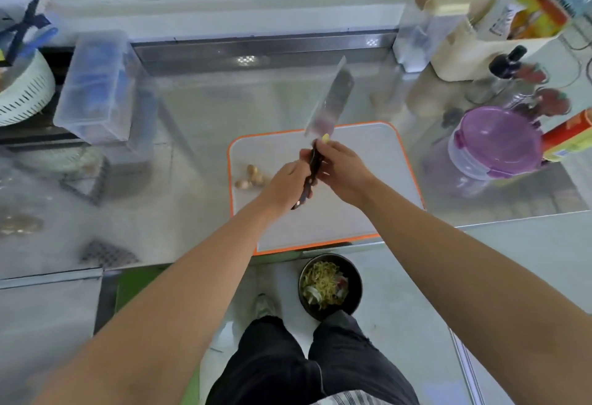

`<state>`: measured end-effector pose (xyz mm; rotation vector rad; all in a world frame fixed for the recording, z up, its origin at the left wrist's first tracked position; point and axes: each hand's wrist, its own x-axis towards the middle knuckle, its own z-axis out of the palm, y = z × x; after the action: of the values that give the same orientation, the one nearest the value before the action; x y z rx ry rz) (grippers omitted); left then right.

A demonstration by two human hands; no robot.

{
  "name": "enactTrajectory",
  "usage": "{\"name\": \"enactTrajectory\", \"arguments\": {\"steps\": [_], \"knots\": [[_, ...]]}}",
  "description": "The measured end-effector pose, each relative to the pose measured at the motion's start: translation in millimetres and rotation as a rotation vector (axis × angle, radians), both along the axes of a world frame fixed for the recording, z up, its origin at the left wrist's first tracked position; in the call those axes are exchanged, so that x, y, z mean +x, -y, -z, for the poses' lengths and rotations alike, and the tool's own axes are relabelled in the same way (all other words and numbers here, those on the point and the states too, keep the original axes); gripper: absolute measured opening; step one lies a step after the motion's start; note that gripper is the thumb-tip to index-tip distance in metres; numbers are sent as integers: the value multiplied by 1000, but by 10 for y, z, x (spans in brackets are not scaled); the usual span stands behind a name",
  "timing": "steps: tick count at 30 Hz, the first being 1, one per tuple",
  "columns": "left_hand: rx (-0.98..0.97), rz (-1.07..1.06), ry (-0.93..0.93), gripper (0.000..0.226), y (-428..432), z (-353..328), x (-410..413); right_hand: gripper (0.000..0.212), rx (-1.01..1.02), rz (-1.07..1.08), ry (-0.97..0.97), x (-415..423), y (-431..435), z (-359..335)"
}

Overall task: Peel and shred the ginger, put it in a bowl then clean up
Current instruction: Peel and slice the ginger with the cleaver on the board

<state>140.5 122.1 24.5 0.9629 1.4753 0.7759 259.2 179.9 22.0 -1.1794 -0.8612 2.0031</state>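
Above the cutting board [352, 180], the left grip [285, 180] clasps the cleaver [331, 97] while the right grip [344, 171] pinches a ginger piece [325, 138] against its blade. Peeling looks underway; other knobs [253, 175] wait, nothing shredded.

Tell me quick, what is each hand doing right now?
Left hand: curled round the handle of the knife.
Right hand: pinching a small yellow piece of ginger beside the blade.
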Motion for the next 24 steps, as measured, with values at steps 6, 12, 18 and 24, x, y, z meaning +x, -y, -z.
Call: {"name": "enactTrajectory", "arguments": {"steps": [6, 12, 18, 24], "knots": [[85, -61, -916, 26, 177, 524, -137, 14, 201, -45, 575, 589, -177, 131], [17, -63, -927, 43, 253, 806, -29, 18, 474, -463, 978, 818, -76, 325], [197, -101, -782, 35, 203, 806, 42, 20, 516, -720, 1073, 813, -16, 435], [374, 63, -665, 32, -5, 751, 344, 13, 579, -609, 1077, 837, -77, 453]]}}
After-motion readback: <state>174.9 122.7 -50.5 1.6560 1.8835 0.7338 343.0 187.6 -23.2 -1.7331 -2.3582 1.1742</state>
